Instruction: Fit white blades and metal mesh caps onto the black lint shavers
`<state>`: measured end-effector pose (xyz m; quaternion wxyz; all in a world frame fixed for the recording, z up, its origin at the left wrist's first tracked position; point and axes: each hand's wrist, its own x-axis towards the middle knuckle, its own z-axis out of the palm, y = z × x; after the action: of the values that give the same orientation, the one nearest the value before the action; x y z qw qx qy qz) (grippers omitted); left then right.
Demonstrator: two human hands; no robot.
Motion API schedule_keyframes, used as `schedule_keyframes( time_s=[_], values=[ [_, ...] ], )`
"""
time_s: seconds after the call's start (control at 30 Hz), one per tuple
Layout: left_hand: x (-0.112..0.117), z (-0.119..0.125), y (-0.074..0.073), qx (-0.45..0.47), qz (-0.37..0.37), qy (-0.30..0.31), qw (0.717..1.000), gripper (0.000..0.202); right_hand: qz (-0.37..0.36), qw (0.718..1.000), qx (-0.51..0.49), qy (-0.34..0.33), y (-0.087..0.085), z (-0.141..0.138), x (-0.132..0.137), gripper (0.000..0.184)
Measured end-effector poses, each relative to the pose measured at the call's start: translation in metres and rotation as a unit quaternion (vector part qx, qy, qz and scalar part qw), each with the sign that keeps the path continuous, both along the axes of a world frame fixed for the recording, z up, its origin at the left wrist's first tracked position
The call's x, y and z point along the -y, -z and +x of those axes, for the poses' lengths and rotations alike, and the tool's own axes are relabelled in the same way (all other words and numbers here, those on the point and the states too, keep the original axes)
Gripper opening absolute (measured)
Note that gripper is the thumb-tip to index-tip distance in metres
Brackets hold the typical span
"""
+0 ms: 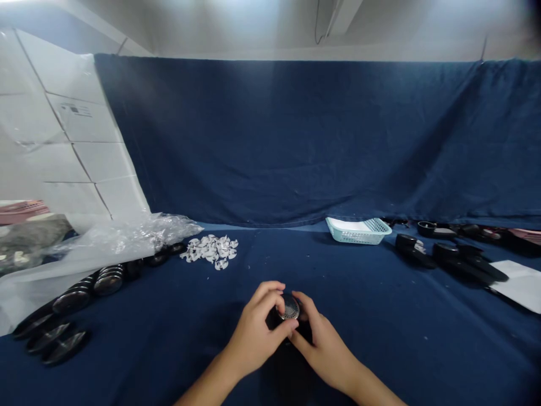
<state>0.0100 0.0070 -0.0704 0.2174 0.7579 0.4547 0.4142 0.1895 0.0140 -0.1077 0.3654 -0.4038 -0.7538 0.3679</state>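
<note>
Carefully, the left hand (253, 338) and right hand (325, 352) curl their fingers (266, 296) closed around a round black mesh-topped cap (289, 307), steadying it from both sides. Black discs (109, 280) sit lined up on the counter (380, 349).

The fingers (265, 296) of the left hand (253, 335) and right hand (323, 352) gripped a round black piece (289, 307) with a metal mesh face. Up and left of the fingers lay white scraps (210, 251) on the navy-covered bench (380, 338), with black discs (71, 300) farther left and a pale blue plastic basket (358, 231) up and right.
</note>
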Motion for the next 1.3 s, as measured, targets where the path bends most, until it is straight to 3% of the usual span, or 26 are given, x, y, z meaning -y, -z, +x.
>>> schedule_keyframes(
  time_s=[0.2,0.33,0.5,0.93,1.03,1.2,1.3],
  values=[
    [0.000,0.001,0.001,-0.022,0.045,-0.063,0.997,0.012,-0.013,1.000,0.009,0.005,0.006,0.001,-0.001,0.062],
    [-0.003,0.000,-0.003,-0.022,-0.009,-0.050,0.998,0.012,-0.018,1.000,0.018,0.011,0.007,0.001,-0.002,0.064],
    [-0.002,-0.001,-0.007,-0.026,-0.021,-0.029,0.999,0.010,-0.017,1.000,0.008,0.006,0.006,0.000,-0.003,0.064],
    [-0.010,0.000,0.001,0.022,-0.057,-0.015,0.998,0.009,-0.025,0.995,-0.093,0.030,0.006,-0.003,-0.006,0.058],
    [-0.010,-0.002,0.005,0.013,-0.060,-0.016,0.998,0.020,-0.005,0.995,-0.092,0.046,0.007,-0.001,-0.013,0.055],
    [-0.009,0.000,0.017,-0.002,-0.105,0.033,0.994,0.057,0.012,0.994,-0.075,0.084,0.008,0.006,-0.023,0.052],
    [-0.011,0.002,0.023,0.023,-0.120,0.057,0.991,0.060,0.008,0.992,-0.073,0.102,0.008,0.008,-0.025,0.052]
  ],
)
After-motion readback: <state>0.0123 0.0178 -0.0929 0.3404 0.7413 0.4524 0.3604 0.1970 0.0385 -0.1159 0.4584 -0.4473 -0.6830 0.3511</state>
